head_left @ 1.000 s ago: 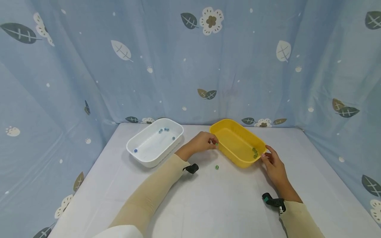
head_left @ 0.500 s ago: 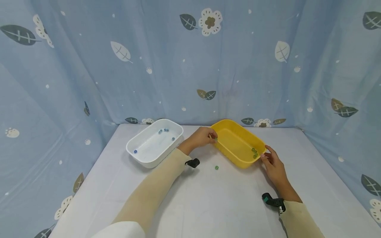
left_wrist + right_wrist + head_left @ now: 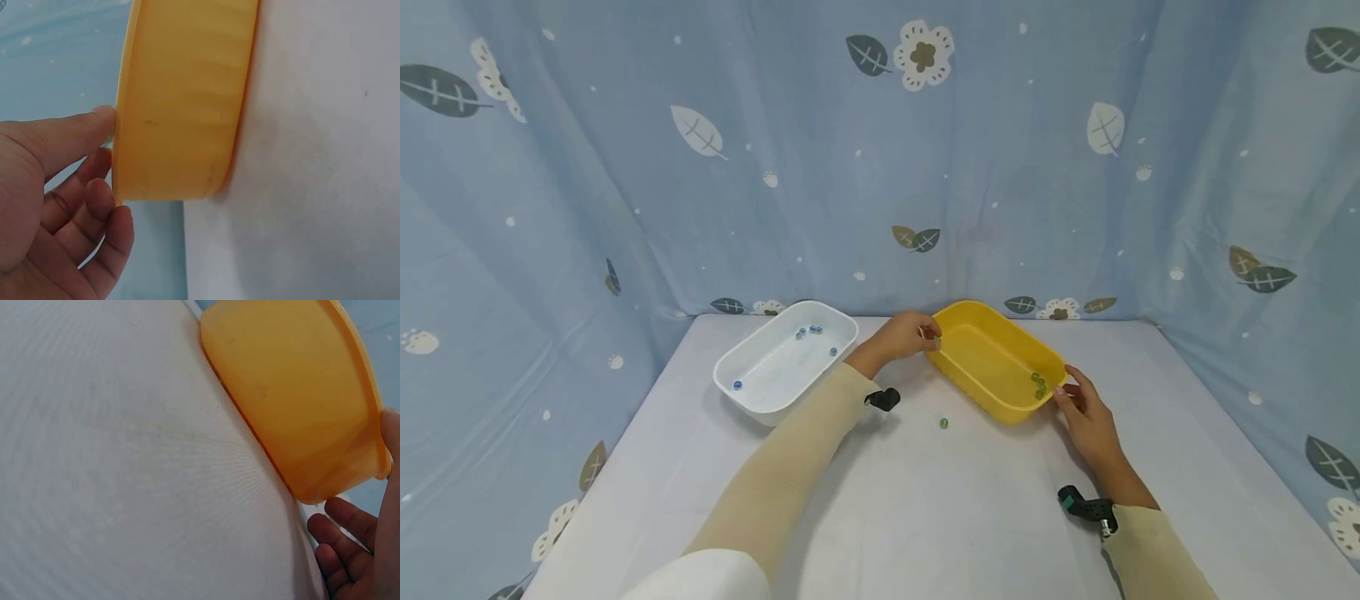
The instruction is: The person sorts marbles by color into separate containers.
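My left hand (image 3: 904,335) pinches a small green marble (image 3: 937,340) at the left rim of a yellow plastic basin (image 3: 985,354). In the left wrist view its thumb and fingers are beside the basin's rim, and the marble is almost hidden between them. At the basin's near right corner, my right hand (image 3: 1088,421) holds the rim between thumb and fingers. The right wrist view shows its lower fingers (image 3: 350,522) loosely bent outside the basin wall (image 3: 281,394). Several green marbles (image 3: 1040,383) lie inside the basin's near right end.
One loose green marble (image 3: 943,423) lies on the white tablecloth (image 3: 955,517) in front of the basin. To the left stands a white basin (image 3: 767,367) with several blue marbles (image 3: 814,329) in it. A blue patterned curtain (image 3: 820,167) hangs behind the table.
My left hand, with the green marble, has moved away from me along the yellow basin's left rim. The right hand stays at the basin's corner.
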Motion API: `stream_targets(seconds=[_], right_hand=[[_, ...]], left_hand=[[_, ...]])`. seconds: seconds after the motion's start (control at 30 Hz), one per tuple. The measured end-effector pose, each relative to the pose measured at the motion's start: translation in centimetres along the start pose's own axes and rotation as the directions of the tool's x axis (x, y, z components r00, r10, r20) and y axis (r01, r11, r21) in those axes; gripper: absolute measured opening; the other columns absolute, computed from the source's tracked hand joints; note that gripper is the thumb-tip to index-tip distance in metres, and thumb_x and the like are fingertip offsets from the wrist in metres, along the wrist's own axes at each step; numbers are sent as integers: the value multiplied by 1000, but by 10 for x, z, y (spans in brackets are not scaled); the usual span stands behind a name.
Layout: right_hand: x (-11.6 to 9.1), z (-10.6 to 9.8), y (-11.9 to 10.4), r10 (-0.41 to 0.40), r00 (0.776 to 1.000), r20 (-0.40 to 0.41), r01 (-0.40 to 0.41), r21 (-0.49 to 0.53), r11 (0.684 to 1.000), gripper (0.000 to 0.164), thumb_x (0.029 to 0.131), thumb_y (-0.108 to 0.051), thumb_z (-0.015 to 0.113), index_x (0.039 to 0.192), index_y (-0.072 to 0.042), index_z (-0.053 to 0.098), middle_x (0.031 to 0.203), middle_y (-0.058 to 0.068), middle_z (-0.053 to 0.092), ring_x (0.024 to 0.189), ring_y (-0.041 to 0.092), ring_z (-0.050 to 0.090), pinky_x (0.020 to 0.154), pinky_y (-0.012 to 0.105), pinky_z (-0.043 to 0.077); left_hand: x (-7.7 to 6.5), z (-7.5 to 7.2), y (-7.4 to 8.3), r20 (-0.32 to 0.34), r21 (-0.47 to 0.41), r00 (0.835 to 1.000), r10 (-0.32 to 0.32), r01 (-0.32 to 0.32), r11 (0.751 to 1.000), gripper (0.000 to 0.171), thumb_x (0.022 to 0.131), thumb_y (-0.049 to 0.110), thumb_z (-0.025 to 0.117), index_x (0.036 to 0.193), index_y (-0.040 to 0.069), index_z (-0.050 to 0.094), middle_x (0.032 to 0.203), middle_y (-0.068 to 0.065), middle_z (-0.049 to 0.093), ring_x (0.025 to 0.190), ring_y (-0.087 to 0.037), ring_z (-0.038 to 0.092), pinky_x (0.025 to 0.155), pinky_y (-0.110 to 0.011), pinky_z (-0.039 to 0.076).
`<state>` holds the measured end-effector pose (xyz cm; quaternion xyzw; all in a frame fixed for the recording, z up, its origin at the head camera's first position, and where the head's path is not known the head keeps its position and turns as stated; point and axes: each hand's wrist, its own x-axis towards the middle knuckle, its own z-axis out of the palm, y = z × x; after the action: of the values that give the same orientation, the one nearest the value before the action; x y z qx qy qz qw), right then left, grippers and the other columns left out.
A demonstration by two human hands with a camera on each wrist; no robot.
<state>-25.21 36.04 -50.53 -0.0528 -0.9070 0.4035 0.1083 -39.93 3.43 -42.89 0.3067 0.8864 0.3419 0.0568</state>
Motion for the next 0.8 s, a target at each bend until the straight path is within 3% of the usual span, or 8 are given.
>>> stream_targets(seconds=[0.2,0.43,0.67,0.8], right_hand=[[0,0,1,-6,1000,5,6,-4,1000,67,101,-52,40,157,-22,17,136,27,48,118,44,48,98,62,37],[0,0,-2,-5,1000,5,5,-8,1000,67,102,-52,39,157,-22,17,137,27,48,118,43,48,98,63,37],[-3,0,-5,8,1000,11,-8,3,1000,67,102,-51,39,157,-20,16,137,27,47,120,44,47,98,62,37],[-3,-1,-6,8,1000,11,-8,5,1000,67,102,-51,39,157,-20,16,137,27,47,119,44,48,98,61,37]], left_hand=[[-2,-4,1,1,-6,1000,-18,18,1000,22,88,20,74,106,8,71,94,3,65,87,-13,58,74,-22,50],[-10,-1,-1,-24,-38,998,58,-59,998,25,88,16,74,108,1,71,91,3,67,85,-13,59,72,-23,49],[-24,12,-3,-15,-52,999,31,-32,998,13,87,17,75,99,13,72,87,9,65,81,-11,57,70,-23,48],[-32,17,-3,-3,-53,1000,10,-10,999,13,87,16,75,100,14,73,86,10,65,80,-12,56,69,-23,48]])
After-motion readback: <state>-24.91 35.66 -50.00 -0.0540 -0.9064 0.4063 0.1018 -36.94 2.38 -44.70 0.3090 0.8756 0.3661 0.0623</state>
